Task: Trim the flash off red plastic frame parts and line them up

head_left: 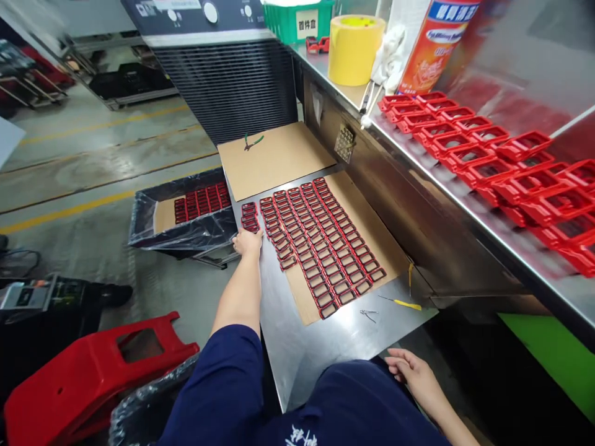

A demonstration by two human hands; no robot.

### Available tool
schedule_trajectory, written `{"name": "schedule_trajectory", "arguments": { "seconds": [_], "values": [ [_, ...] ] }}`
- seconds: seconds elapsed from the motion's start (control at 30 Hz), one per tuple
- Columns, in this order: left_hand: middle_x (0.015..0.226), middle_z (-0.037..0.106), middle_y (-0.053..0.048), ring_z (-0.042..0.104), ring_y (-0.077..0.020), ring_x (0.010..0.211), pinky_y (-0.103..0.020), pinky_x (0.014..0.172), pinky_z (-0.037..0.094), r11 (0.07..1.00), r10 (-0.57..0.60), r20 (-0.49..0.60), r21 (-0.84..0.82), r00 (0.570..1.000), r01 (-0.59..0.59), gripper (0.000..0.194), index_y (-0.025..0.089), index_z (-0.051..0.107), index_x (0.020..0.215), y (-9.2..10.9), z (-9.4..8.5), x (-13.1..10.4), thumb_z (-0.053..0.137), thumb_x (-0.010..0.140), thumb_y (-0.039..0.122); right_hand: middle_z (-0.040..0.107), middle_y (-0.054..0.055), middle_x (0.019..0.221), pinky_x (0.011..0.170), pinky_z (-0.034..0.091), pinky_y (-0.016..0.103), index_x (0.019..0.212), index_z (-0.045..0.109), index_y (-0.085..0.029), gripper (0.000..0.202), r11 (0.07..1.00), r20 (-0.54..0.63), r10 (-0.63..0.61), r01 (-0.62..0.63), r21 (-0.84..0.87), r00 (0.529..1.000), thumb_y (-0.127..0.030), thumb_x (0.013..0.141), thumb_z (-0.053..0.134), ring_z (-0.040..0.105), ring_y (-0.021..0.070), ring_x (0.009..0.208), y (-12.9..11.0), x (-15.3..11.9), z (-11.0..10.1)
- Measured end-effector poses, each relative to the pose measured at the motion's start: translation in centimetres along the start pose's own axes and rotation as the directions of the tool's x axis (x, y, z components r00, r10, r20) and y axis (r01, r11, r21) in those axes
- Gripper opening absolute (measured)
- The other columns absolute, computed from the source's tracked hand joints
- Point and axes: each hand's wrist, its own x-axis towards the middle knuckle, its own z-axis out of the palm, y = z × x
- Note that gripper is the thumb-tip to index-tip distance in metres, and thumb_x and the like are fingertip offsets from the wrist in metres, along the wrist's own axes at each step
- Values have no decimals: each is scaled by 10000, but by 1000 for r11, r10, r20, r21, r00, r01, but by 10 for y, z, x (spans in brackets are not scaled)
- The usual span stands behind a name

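My left hand reaches out to the left edge of the metal table. Its fingers and thumb close around the near end of a short column of small red-and-black plastic frames. The hand partly hides the nearest frame. Just right of it, many similar frames lie in tight columns on a sheet of cardboard. Near the table's front right, beside my body, my right hand hangs with loosely bent fingers slightly apart, holding nothing.
Small pliers and a yellow-handled tool lie at the table's near right. Green-handled pliers rest on far cardboard. A lined bin at left holds more frames. Red parts and yellow tape occupy the right shelf.
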Motion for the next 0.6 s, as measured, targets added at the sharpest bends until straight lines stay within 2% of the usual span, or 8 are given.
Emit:
{"name": "schedule_trajectory", "arguments": {
  "seconds": [0.1, 0.2, 0.3, 0.37, 0.43, 0.5, 0.53, 0.6],
  "values": [
    [1365, 541, -136, 521, -310, 1268, -567, 1064, 427, 999, -25, -55, -30, 998, 23, 502, 162, 526, 1335, 0, -8, -9, 627, 921, 426, 697, 103, 894, 697, 526, 288, 1003, 704, -148, 581, 999, 9, -16, 16, -41, 1000, -528, 581, 585, 660, 236, 791, 4, -1, -7],
    [1370, 539, -138, 527, -304, 1263, -557, 1059, 431, 995, -46, -104, -96, 993, 36, 498, 161, 515, 1344, -22, -21, -46, 598, 936, 434, 667, 69, 729, 645, 495, 293, 1037, 713, -147, 640, 987, 59, -50, 59, -150, 997, -594, 619, 527, 636, 228, 681, 9, 6, -15],
    [1322, 584, -138, 554, -277, 1235, -511, 1055, 437, 985, -18, -101, -171, 995, 0, 401, 138, 541, 1301, -60, -29, -121, 567, 950, 330, 592, 37, 570, 595, 449, 303, 1109, 721, -111, 725, 947, 140, -107, 143, -287, 984, -631, 664, 480, 593, 220, 567, 8, 23, -26],
    [1226, 647, -153, 614, -257, 1144, -461, 1010, 471, 974, 27, -56, -225, 998, -39, 345, 110, 573, 1253, -82, -27, -188, 496, 947, 248, 580, 33, 546, 584, 437, 302, 1144, 716, -87, 752, 927, 183, -136, 190, -323, 974, -625, 671, 490, 586, 216, 535, 6, 37, -37],
    [1037, 718, -135, 679, -236, 960, -394, 885, 533, 951, 130, 45, -290, 991, -111, 339, 105, 625, 1174, -91, -17, -261, 434, 927, 236, 594, 37, 566, 585, 438, 297, 1157, 713, -83, 754, 916, 178, -175, 226, -331, 968, -615, 659, 517, 592, 215, 543, 5, 48, -53],
    [823, 733, -76, 693, -204, 774, -327, 742, 556, 904, 305, 187, -364, 934, -222, 327, 128, 671, 1079, -87, -1, -328, 422, 899, 239, 617, 46, 604, 605, 455, 298, 1166, 706, -92, 755, 908, 115, -231, 257, -332, 966, -618, 651, 538, 613, 224, 592, 11, 48, -74],
    [744, 722, -47, 685, -190, 703, -301, 683, 552, 870, 407, 259, -402, 876, -285, 312, 145, 689, 1030, -81, 7, -358, 428, 878, 225, 632, 57, 631, 623, 471, 302, 1146, 709, -97, 744, 908, 66, -257, 264, -324, 964, -624, 649, 541, 630, 234, 629, 19, 43, -87],
    [661, 703, -10, 667, -170, 626, -270, 626, 540, 778, 606, 393, -475, 692, -412, 277, 178, 714, 940, -68, 26, -411, 463, 825, 190, 666, 95, 708, 666, 507, 320, 1060, 723, -113, 689, 923, -75, -287, 254, -289, 955, -638, 656, 534, 663, 261, 716, 45, 22, -121]
  ]
}}
